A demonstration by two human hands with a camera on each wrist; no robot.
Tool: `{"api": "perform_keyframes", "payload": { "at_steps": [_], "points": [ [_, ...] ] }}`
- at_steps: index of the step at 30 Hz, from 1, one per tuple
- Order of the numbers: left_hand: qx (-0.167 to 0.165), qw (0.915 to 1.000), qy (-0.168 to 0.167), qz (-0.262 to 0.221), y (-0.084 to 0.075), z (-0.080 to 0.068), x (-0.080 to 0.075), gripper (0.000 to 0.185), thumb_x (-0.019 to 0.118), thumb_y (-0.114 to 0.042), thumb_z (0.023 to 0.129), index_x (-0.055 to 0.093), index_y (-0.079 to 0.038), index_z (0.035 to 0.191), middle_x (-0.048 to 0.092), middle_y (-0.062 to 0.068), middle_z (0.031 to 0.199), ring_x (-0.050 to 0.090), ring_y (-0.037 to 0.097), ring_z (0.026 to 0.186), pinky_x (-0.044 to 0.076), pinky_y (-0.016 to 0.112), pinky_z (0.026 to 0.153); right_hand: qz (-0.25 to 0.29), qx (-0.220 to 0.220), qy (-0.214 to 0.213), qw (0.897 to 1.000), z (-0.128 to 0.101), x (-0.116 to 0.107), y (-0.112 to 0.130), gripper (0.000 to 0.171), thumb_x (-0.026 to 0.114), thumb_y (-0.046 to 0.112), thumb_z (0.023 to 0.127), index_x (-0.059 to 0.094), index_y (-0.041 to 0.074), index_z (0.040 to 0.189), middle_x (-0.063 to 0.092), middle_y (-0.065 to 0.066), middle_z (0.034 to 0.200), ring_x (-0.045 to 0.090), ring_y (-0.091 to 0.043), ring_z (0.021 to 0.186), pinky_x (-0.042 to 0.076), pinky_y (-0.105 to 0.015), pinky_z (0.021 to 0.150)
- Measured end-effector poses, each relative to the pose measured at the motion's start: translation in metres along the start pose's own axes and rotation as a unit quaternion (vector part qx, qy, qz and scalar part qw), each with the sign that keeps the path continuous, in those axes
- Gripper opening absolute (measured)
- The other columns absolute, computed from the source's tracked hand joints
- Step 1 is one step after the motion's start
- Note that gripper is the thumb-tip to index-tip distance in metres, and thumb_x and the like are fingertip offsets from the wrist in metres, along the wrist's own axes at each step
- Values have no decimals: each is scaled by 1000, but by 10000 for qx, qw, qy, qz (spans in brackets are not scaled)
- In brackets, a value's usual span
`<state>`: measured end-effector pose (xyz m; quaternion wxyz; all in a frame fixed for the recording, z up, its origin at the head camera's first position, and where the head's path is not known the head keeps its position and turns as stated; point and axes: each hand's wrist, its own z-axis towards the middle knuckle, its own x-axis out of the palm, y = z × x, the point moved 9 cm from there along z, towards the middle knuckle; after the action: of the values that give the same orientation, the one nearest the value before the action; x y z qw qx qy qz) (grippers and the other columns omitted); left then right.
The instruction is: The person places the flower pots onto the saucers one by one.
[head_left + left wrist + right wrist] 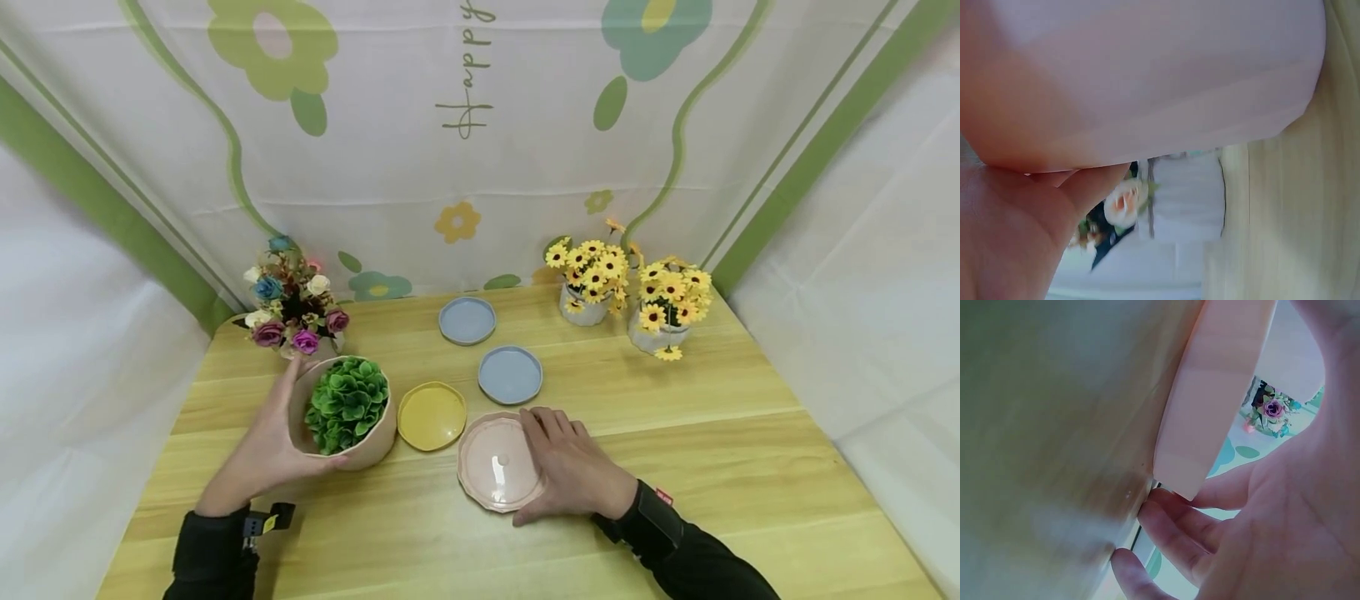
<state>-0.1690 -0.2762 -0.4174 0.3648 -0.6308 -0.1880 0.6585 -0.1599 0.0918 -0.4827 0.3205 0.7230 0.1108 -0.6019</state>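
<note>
On the left of the head view, my left hand (273, 450) grips a large pale pink bowl (378, 437), thumb at the near side and fingers at the far rim. Inside the bowl sits a leafy green artificial plant (347, 404). The left wrist view is mostly filled by the bowl's wall (1166, 81), close against the hand. My right hand (573, 471) holds a shallow pink dish (491, 467) by its right side, thumb at the near edge, fingers at the far edge. In the right wrist view, fingertips touch the edge of the dish (1210, 394) near the tabletop.
A yellow dish (432, 417) lies between bowl and pink dish. Two blue dishes (510, 375) lie farther back. A pot of mixed roses (296, 308) stands behind the bowl; two pots of yellow flowers (592, 271) stand back right. A printed curtain (525, 167) hangs behind the wooden table.
</note>
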Motion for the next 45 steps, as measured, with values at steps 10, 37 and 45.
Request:
{"api": "perform_keyframes", "payload": {
  "at_steps": [10,37,45],
  "points": [
    [552,9982,91,-205,-27,6,20,162,106,-32,58,-12,-28,170,10,21,177,14,58,158,13,87,117,-60,-12,-40,10000,-1,1,0,144,85,85,58,31,2,164,46,-22,155,45,-39,140,49,-61,107],
    [731,9956,300,-502,-85,-2,59,164,105,-41,60,-16,-27,169,37,16,169,33,40,157,23,77,124,-83,-13,-66,9999,0,0,3,141,84,84,60,33,2,163,46,-21,155,46,-38,140,48,-60,107],
    [1213,9911,191,-509,-117,-5,58,164,105,-45,59,-14,-21,170,39,14,169,40,35,154,25,71,126,15,18,-60,10000,-1,0,2,141,87,81,61,31,1,163,44,-23,157,44,-40,141,47,-61,110]
  ]
}}
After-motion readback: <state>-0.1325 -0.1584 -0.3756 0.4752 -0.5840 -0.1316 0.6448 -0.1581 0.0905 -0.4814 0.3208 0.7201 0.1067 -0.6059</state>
